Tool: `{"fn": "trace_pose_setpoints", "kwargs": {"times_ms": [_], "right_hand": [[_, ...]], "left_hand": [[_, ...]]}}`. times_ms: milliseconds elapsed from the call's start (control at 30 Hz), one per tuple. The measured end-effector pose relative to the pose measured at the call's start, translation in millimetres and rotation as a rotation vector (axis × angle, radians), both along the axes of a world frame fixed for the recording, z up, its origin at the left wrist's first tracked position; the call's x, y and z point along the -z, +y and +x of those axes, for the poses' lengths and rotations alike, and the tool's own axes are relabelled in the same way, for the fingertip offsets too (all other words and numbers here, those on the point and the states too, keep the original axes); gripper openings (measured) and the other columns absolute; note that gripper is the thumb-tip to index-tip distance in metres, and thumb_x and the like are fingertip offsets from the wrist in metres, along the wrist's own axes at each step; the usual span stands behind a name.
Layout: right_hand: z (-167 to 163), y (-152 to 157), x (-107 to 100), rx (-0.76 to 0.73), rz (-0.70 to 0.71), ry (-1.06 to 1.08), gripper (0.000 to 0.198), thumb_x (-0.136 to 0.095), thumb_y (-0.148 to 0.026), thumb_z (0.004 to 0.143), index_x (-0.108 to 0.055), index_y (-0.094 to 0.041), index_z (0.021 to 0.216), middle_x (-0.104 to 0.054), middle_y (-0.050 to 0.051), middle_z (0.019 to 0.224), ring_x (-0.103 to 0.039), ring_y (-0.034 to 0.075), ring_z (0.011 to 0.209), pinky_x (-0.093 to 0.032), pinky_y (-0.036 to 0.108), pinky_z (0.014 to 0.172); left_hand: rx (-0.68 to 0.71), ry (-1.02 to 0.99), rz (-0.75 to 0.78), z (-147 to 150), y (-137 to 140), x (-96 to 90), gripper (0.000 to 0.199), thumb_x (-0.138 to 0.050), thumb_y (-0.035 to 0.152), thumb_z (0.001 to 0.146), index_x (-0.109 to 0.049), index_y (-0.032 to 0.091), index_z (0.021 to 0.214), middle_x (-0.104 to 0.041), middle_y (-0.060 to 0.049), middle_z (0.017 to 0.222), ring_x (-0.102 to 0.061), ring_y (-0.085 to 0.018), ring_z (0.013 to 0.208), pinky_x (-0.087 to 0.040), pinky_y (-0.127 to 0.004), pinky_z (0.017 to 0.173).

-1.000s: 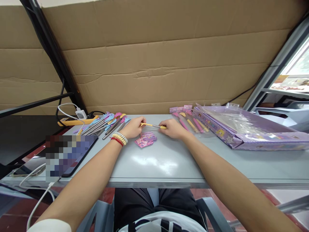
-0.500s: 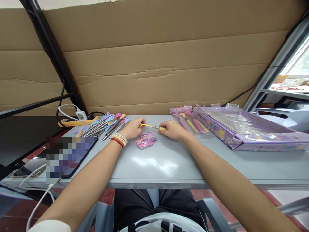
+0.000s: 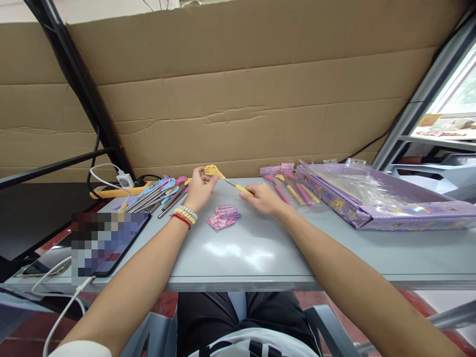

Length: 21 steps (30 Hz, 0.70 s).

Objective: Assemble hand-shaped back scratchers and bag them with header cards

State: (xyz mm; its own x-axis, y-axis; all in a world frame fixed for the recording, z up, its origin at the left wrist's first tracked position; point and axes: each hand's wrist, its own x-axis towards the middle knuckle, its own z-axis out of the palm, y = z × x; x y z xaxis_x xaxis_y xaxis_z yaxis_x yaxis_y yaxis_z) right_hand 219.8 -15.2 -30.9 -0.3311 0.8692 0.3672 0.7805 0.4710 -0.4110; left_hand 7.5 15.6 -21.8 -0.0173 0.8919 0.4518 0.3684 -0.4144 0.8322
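Observation:
Between my hands is a yellow back scratcher [image 3: 231,183] with a hand-shaped head and a silver metal shaft, tilted with its head up and to the left. My right hand [image 3: 263,198] is closed around its yellow handle. At the other end, my left hand [image 3: 200,189] has its fingers and thumb at the yellow head. Small pink printed cards [image 3: 223,217] lie in a loose pile on the table below. Left of my left hand lies a heap of back scratchers [image 3: 158,194] with blue, pink, yellow and purple heads and metal shafts.
Several packed pink and yellow back scratchers [image 3: 293,189] in clear bags lie to the right. Beside them stands a purple box [image 3: 412,219] holding clear plastic bags. A tablet [image 3: 122,243] and white cable [image 3: 55,317] are at the left. Cardboard [image 3: 260,89] walls the back.
The back scratcher's head has risen and turned so its fingers show. My left hand has lifted with it, while my right hand stays at the handle.

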Motion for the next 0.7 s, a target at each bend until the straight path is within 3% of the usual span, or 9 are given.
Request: {"fn": "trace_pose_setpoints", "kwargs": {"times_ms": [100, 200, 267, 433, 533, 600, 700], "right_hand": [[-6.5, -2.1, -0.2, -0.029, 0.043, 0.022, 0.041, -0.040, -0.048, 0.088, -0.048, -0.018, 0.062, -0.040, -0.003, 0.054, -0.032, 0.010, 0.052, -0.021, 0.025, 0.052], [-13.0, -5.4, 0.2, -0.098, 0.039, -0.002, 0.039, -0.041, -0.047, 0.088, -0.053, -0.018, 0.066, -0.042, -0.003, 0.054, -0.034, 0.010, 0.052, -0.023, 0.025, 0.053], [-15.7, -7.2, 0.0, -0.130, 0.049, -0.002, 0.036, -0.042, -0.046, 0.088, -0.057, -0.018, 0.071, -0.047, -0.003, 0.055, -0.036, 0.010, 0.053, -0.024, 0.024, 0.054], [-7.4, -2.4, -3.7, -0.031, 0.140, 0.147, 0.039, -0.040, -0.047, 0.089, -0.059, -0.016, 0.074, -0.056, 0.001, 0.062, -0.045, 0.012, 0.058, -0.032, 0.024, 0.057], [11.9, 7.4, -4.8, 0.223, 0.242, 0.336, 0.036, -0.048, -0.042, 0.083, -0.058, -0.013, 0.103, -0.062, 0.004, 0.072, -0.053, 0.016, 0.064, -0.038, 0.026, 0.064], [29.2, 14.2, -4.4, 0.400, 0.286, 0.440, 0.051, -0.051, -0.038, 0.081, -0.048, -0.009, 0.122, -0.065, 0.007, 0.076, -0.057, 0.018, 0.068, -0.041, 0.029, 0.070], [57.0, 21.8, -4.0, 0.568, 0.325, 0.559, 0.065, -0.052, -0.029, 0.077, -0.034, -0.005, 0.135, -0.067, 0.012, 0.089, -0.060, 0.021, 0.079, -0.043, 0.034, 0.079]], "left_hand": [[0.233, -0.022, -0.142, 4.3, -5.8, -0.1, 0.051, -0.057, 0.053, 0.078, -0.050, 0.017, 0.113, -0.064, -0.005, 0.085, -0.056, -0.011, 0.057, -0.042, -0.024, 0.049], [0.541, 0.065, -0.228, 8.3, -12.8, -0.4, 0.047, -0.059, 0.058, 0.074, -0.061, 0.016, 0.095, -0.066, -0.009, 0.090, -0.062, -0.017, 0.079, -0.046, -0.025, 0.057], [0.627, 0.061, -0.243, 11.2, -15.5, -0.9, 0.048, -0.060, 0.060, 0.072, -0.063, 0.015, 0.086, -0.067, -0.009, 0.087, -0.062, -0.020, 0.087, -0.048, -0.027, 0.062], [0.471, -0.260, -0.223, 9.1, -12.0, -7.8, 0.050, -0.050, 0.066, 0.078, -0.052, 0.017, 0.071, -0.063, -0.007, 0.074, -0.062, -0.017, 0.074, -0.049, -0.029, 0.061], [0.363, -0.494, -0.241, -3.7, -5.8, -15.7, 0.047, -0.046, 0.063, 0.083, -0.041, 0.020, 0.064, -0.047, 0.003, 0.054, -0.051, -0.011, 0.052, -0.044, -0.027, 0.054], [0.334, -0.588, -0.265, -14.0, -1.5, -20.4, 0.046, -0.046, 0.061, 0.084, -0.038, 0.021, 0.062, -0.033, 0.007, 0.046, -0.041, -0.010, 0.042, -0.040, -0.026, 0.049], [0.300, -0.643, -0.302, -24.9, 3.0, -24.3, 0.046, -0.048, 0.060, 0.084, -0.038, 0.021, 0.062, -0.028, 0.009, 0.043, -0.033, -0.008, 0.038, -0.034, -0.024, 0.044]]}}
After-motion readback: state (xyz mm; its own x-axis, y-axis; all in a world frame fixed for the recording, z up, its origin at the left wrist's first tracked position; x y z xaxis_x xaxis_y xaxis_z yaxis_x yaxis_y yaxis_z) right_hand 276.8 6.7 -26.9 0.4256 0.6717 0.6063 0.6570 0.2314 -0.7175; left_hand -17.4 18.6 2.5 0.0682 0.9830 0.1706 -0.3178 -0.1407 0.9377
